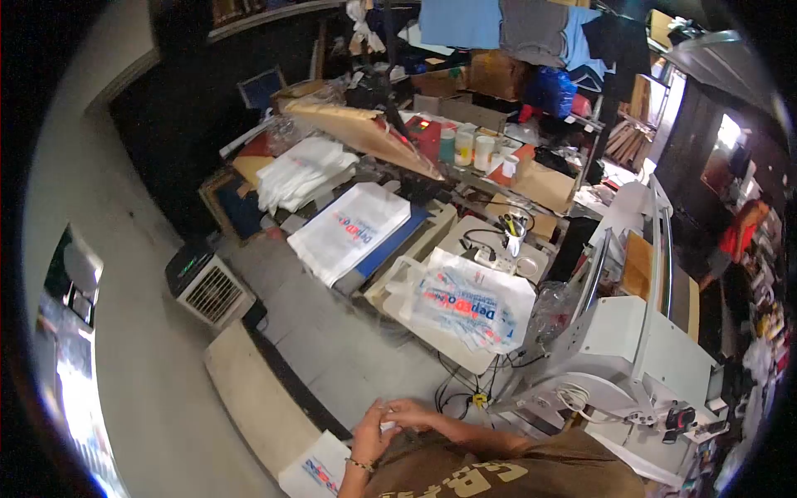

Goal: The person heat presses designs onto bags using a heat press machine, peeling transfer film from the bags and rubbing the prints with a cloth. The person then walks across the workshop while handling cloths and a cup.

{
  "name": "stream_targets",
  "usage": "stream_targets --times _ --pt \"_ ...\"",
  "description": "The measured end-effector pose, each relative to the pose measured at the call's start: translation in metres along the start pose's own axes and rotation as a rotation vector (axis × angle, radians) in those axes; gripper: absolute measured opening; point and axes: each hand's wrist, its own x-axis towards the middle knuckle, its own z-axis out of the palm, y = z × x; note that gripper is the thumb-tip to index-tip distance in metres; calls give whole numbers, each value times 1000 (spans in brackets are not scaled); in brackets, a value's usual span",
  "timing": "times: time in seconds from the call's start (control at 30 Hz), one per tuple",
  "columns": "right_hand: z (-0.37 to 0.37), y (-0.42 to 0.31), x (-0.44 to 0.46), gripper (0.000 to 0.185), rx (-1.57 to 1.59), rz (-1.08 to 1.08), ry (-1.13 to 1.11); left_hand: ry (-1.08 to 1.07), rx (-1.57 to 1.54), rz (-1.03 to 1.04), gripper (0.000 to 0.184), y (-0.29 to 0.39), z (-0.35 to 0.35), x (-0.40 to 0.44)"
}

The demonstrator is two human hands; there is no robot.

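Observation:
Close to my body at the bottom, my left hand (370, 432), with a beaded bracelet at its wrist, and my right hand (413, 413) come together with curled fingers. A small white thing (388, 425) shows between them, too small and covered to name. Beside my left forearm lies a white bag with blue and red print (322, 471). Ahead, a printed white bag (465, 297) lies spread on a small table. Farther left, another printed white bag (353, 228) sits on a blue-edged printing board.
A stack of white bags (305, 173) lies beyond a raised wooden screen frame (361, 133). Ink jars (463, 148) stand behind. An air cooler (217, 292) is at left, a large white machine (598, 349) at right. Cables (465, 383) trail on the floor; a person (737, 236) is far right.

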Motion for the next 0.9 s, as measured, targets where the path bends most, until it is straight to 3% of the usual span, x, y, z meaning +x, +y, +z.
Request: stream_targets --times 0.03,0.1,0.17,0.2,0.27,0.4,0.47,0.57,0.7,0.77,0.8,0.87,0.9 --pt "-6 -1 2 39 -137 14 80 -64 -20 21 59 -18 6 13" --pt "-36 30 22 43 -55 -5 54 -160 30 15 55 -31 8 44" --pt "-45 21 19 40 53 -228 247 -351 -287 114 50 -40 -1 80" --pt "-49 17 24 40 58 -246 273 -370 -281 139 50 -50 -1 97" --pt "-56 12 34 37 347 -256 281 -492 -181 293 36 -71 3 133" --pt "-69 23 66 34 517 -147 384 -641 -271 317 40 -64 -27 182" --pt "-66 25 78 45 524 -239 423 -668 -148 424 42 -69 -34 196" --pt "-59 27 81 42 523 -366 463 -744 -157 491 44 -63 -43 214" --pt "-52 -5 61 41 664 -283 532 -786 -103 456 46 -76 -16 228" --pt "-61 -13 64 39 728 -317 550 -955 -458 177 53 -72 -6 241" --pt "-70 -18 64 39 716 -316 540 -939 -460 180 53 -67 -6 247" --pt "-81 -31 74 38 665 -190 671 -772 163 341 57 -61 -17 259" --pt "-85 -51 72 38 668 -202 666 -770 176 345 57 -73 -7 266"
